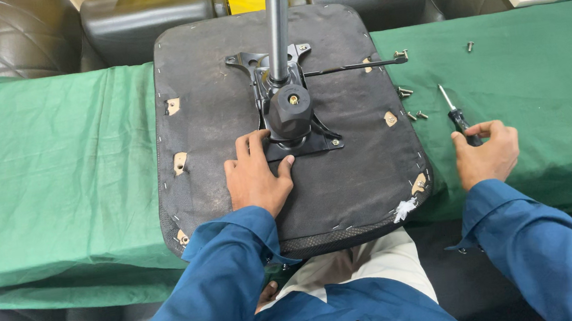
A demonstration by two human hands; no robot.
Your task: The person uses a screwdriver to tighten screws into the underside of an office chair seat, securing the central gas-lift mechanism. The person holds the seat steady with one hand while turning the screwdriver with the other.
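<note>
While left hand (pixel 257 178) lay flat, fingers spread, gripping nothing, on upturned black fabric-covered chair seat base (pixel 213 140), its fingertips touched black metal mounting plate (pixel 302 144) under black knob and steel gas-lift column (pixel 278 34). Right hand (pixel 487 155) pinched black-handled screwdriver (pixel 458 117), tip pointing away, on green cloth-covered tabletop (pixel 52 164). Loose silver screws (pixel 414 115) lay just left of right hand, beyond fingers.

green-clothed table (pixel 52 164), upturned chair seat (pixel 212 133), screws (pixel 414 115)
</note>
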